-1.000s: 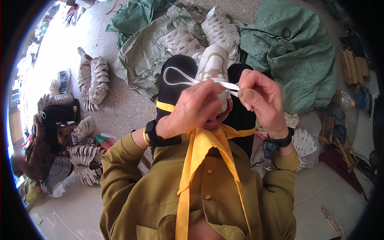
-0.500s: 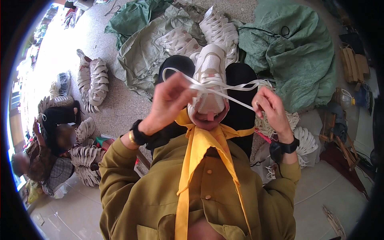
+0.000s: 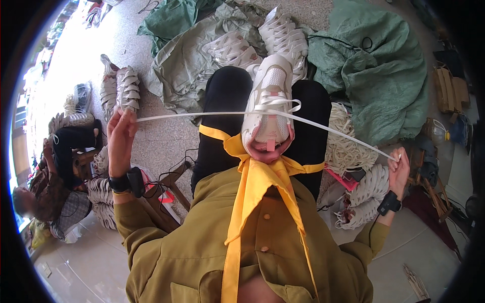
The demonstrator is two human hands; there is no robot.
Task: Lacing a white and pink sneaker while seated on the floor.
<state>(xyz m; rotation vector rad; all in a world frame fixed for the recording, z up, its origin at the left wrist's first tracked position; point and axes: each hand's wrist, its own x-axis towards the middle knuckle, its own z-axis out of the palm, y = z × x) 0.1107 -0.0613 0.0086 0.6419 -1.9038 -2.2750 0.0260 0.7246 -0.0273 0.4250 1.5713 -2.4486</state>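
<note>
A white and beige sneaker (image 3: 271, 81) with a pink lining rests between my knees, its toe pointing away from me. Out to the left, my left hand (image 3: 121, 126) pinches one end of the white shoelace (image 3: 192, 115). My right hand (image 3: 399, 162) grips the other end, far out to the right and a little lower. Both lace ends run taut from the shoe's upper eyelets, and a small loop of lace stands at the right of the tongue. A pink tab shows at the heel opening.
A heap of white laces (image 3: 348, 139) lies right of my knee, beside nested shoes (image 3: 366, 197). Green sacks (image 3: 374, 76) and rows of shoes (image 3: 283, 38) lie ahead. More stacked shoes (image 3: 127, 88) stand left. A co-worker (image 3: 50, 192) sits at the far left, near a wooden stool (image 3: 174, 184).
My hands have moved wide apart, left hand leftward and right hand rightward and down. The lace, loosely crossed over the shoe before, is now stretched tight.
</note>
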